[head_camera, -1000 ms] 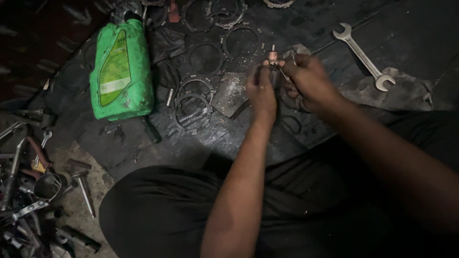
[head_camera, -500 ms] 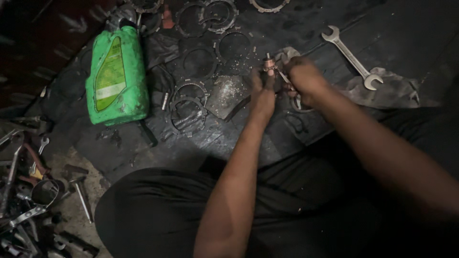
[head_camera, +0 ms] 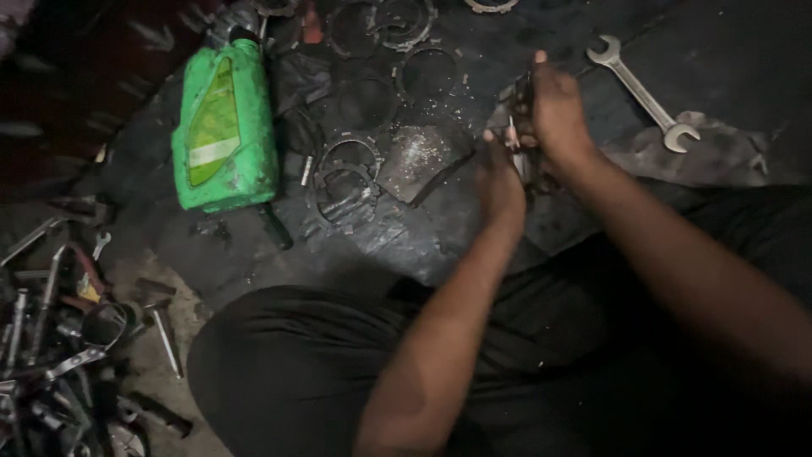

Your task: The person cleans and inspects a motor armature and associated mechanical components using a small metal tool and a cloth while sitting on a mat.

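My left hand [head_camera: 501,182] and my right hand [head_camera: 554,114] meet over a dark, greasy floor mat [head_camera: 440,228]. Between their fingers sits a small slim metal part [head_camera: 513,135], pinched at its lower end by the left hand and gripped higher up by the right. The part is mostly hidden by the fingers, so its shape is unclear. Several metal rings [head_camera: 347,173] lie on the mat just left of my hands, beside a flat grey scrap [head_camera: 420,156] dusted with filings.
A green plastic oil bottle [head_camera: 224,127] lies on its side at the left. A double-ended open spanner [head_camera: 643,93] rests on a grey rag [head_camera: 719,152] at the right. A heap of hand tools [head_camera: 59,338] fills the lower left. My dark-trousered legs [head_camera: 296,364] span the foreground.
The view has drifted, so the bottle and spanner sit higher in frame. My right hand has lifted away from the left, which dropped slightly; the reddish tip seen earlier is hidden.
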